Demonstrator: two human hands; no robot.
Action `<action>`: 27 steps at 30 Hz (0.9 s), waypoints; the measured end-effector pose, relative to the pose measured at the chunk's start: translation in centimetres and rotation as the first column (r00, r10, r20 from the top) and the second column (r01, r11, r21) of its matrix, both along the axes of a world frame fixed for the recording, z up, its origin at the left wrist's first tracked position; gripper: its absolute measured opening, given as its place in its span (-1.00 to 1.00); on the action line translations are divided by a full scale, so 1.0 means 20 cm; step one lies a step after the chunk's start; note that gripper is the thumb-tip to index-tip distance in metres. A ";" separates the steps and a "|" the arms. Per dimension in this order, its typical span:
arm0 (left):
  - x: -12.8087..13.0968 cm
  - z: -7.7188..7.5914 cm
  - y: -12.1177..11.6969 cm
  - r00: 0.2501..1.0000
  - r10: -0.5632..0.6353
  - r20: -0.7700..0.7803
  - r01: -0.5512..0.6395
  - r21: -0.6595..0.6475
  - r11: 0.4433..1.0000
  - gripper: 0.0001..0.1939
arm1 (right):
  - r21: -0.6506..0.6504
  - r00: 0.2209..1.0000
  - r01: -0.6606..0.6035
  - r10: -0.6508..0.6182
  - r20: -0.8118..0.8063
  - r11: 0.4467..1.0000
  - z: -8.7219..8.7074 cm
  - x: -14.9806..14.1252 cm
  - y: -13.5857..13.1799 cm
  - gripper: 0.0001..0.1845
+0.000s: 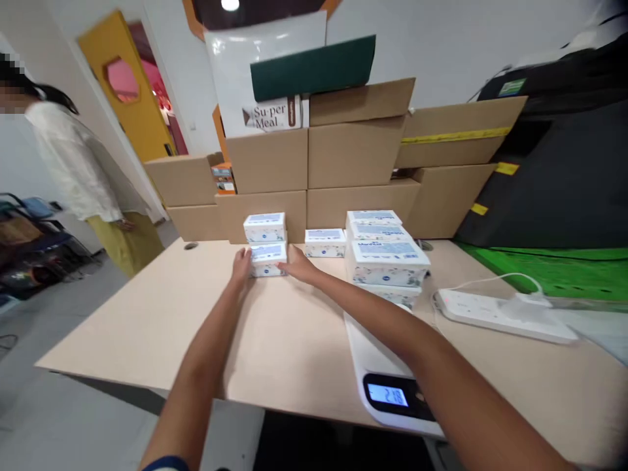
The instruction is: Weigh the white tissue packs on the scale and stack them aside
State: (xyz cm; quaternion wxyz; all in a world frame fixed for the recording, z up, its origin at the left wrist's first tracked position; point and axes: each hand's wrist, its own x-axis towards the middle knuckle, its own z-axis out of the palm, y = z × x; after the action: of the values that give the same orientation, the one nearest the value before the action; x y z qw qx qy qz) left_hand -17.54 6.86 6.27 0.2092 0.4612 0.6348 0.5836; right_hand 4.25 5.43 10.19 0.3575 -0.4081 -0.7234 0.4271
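Note:
Both my arms reach far across a light wooden table (147, 327). My left hand (241, 265) and my right hand (297, 263) press on either side of a small white tissue box (267, 259), gripping it between them. A second white box (265, 227) sits stacked on top of it. To the right lies a single white box (324, 242). Further right stands a stack of several white boxes (385, 258), resting on a white digital scale (392, 386) whose lit display shows digits.
Brown cardboard cartons (314, 163) are piled along the table's far edge. A white power strip (500, 314) with a cable lies at the right. A person in a white top (81, 163) stands at the left, beside a yellow door (130, 91).

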 end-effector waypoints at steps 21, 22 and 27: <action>1.05 0.13 -0.84 0.324 -0.943 -0.078 0.943 0.109 0.315 0.24 | 0.398 0.893 0.418 -0.449 -0.016 0.817 -0.01 1.23 -0.91 -0.05; 1.08 0.07 -0.84 0.311 -0.950 -0.038 0.948 0.080 0.307 0.22 | 0.351 0.886 0.439 -0.464 -0.014 0.827 -0.09 1.25 -0.91 -0.05; 1.07 -0.03 -0.81 0.330 -0.942 0.067 0.944 -0.047 0.327 0.15 | 0.111 0.911 0.413 -0.412 -0.029 0.904 -0.27 1.26 -0.88 -0.07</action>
State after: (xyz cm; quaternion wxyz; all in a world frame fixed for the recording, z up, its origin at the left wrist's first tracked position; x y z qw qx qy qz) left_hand 3.95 -9.38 5.62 0.5347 0.7268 0.2699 0.3360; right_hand 29.49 -12.23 4.70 0.4642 -0.5295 -0.6432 0.3008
